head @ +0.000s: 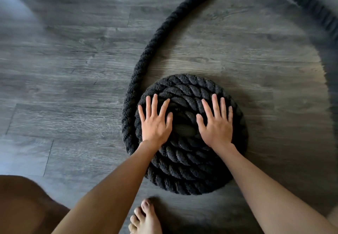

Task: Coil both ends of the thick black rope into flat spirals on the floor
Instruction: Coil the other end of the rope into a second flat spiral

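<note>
My bare foot [146, 219] at the bottom edge, toes on the floor [64, 69], just short of the coil's near rim. My bent knee [23, 206] fills the lower left corner. Both bare forearms reach forward over the near half of the coil.

Left hand [155, 122]: flat, palm down, fingers straight and spread, resting on the left side of the spiral [186, 169]. It grips nothing. Right hand [216, 124]: same, flat and splayed, palm down on the right side of the spiral, gripping nothing. The spiral's centre shows in the gap between the two thumbs.

The spiral is one end of the thick black rope [164, 25], wound flat in several tight rings on the grey wood-plank floor, right in front of me. The outermost turn is loose on the left, lying just beside the packed rings. From there the rope runs away from me, curves right across the top of the view, then bends back down along the right edge, where it is blurred. Its other end is out of view.
</note>
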